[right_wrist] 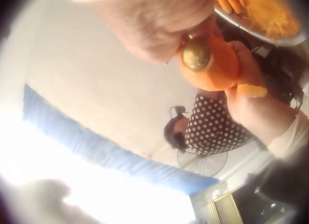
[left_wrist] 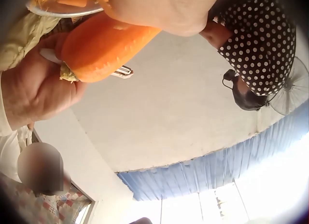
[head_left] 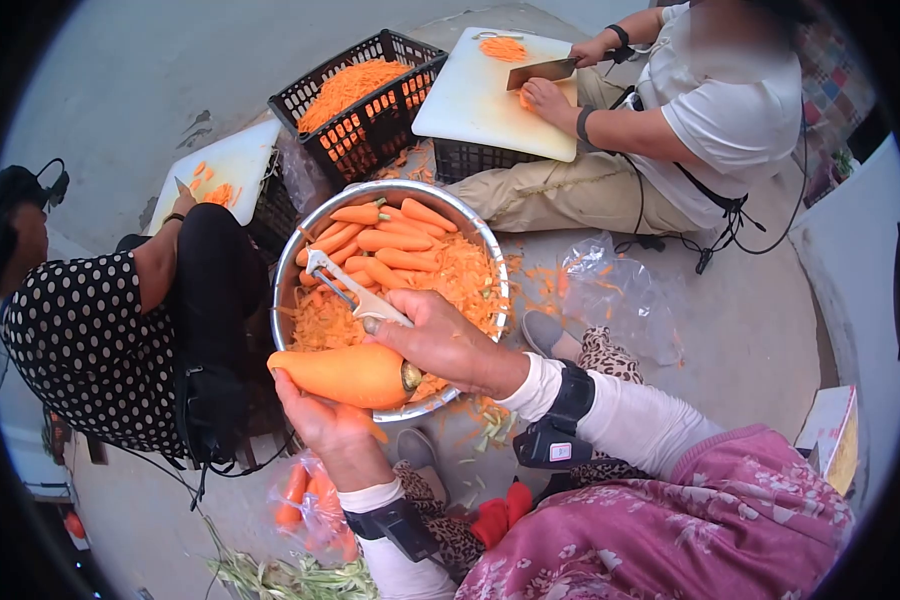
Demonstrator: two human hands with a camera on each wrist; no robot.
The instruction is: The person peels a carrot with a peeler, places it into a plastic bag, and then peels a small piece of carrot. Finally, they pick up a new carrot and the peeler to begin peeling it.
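My left hand (head_left: 328,432) holds a large, thick carrot (head_left: 342,376) from below, its fingers round the tapered end. The carrot lies nearly level over the near side of the metal basin, its stem end to the right. In my right hand (head_left: 448,342) is a peeler (head_left: 378,305) with a pale handle, gripped with its head pointing away over the basin. That hand sits right above the carrot, close to the stem end (right_wrist: 198,54). A strip of peel (right_wrist: 252,91) clings to the left hand near the wrist.
The basin (head_left: 504,262) contains whole carrots (head_left: 400,240) and peelings. Beyond it, a person cuts carrot on a white board (head_left: 460,95) with a cleaver (head_left: 542,72). Another person works at a second board (head_left: 240,160) on the left. A black crate (head_left: 355,155) has shredded carrot. Plastic bags (head_left: 620,300) lie around.
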